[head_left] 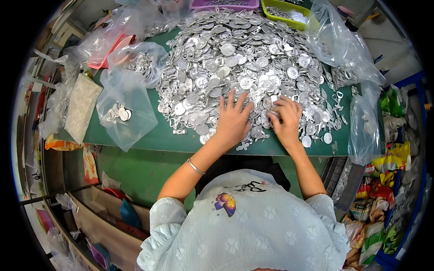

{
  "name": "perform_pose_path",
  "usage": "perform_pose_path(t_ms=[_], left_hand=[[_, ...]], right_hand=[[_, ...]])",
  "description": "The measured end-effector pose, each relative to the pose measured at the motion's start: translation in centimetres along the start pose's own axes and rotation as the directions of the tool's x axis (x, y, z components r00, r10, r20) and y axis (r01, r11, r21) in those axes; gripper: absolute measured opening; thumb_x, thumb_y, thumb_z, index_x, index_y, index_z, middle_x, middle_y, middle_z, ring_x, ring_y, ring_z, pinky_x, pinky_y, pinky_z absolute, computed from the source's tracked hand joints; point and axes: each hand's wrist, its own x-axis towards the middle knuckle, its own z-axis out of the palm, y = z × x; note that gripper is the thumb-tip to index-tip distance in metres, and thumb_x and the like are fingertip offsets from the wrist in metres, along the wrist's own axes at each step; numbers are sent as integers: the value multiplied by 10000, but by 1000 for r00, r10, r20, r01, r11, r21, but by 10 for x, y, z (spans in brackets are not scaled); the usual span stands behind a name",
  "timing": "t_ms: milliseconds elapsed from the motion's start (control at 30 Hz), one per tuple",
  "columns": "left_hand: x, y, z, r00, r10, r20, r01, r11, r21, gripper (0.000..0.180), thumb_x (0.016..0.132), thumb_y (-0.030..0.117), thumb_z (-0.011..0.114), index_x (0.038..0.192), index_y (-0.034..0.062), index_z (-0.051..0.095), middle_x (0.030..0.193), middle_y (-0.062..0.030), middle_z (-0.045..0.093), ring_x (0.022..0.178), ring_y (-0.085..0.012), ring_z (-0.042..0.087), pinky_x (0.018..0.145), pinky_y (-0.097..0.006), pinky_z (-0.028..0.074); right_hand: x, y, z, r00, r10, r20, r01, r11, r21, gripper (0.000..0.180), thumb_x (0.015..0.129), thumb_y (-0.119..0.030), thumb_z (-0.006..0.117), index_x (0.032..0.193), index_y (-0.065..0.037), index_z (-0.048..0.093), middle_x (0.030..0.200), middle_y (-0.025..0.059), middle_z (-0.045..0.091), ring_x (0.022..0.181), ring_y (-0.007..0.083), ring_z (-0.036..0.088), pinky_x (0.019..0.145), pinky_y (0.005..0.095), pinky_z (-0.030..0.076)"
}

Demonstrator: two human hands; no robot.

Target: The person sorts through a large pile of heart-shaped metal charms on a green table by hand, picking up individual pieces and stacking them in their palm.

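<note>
A wide heap of silver-coloured metal pieces (208,58), mostly round medals with some crosses and openwork shapes, covers the middle of a green table (149,140). My left hand (233,118) lies over the heap's near side with its fingers spread, touching the pieces and gripping none. Just to the right, my right hand (287,123) has its fingers curled and the thumb bent toward them at the heap's near edge. Whatever is between those fingertips is too small and hidden to name. A small cross (242,146) lies near the table edge between my hands.
A clear bag (135,122) with a few round pieces lies left, beside a whitish flat packet (82,108). A purple basket (224,5) and a yellow-green basket (282,19) stand behind the heap. More clear bags (364,131) hang at right, near colourful packages (377,194).
</note>
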Motion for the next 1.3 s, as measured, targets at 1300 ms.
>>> perform_pose_path(t_ms=[1300], left_hand=[[32,29,66,685,239,-688,-470,867,-166,140,710,174,573,666,41,574,914,-166,524,988,-375,507,859,-537,389]], right_hand=[[14,-29,10,563,456,689,-770,-15,638,170,886,-107,508,1003,6,559,871,94,535,805,201,512,725,308,426]])
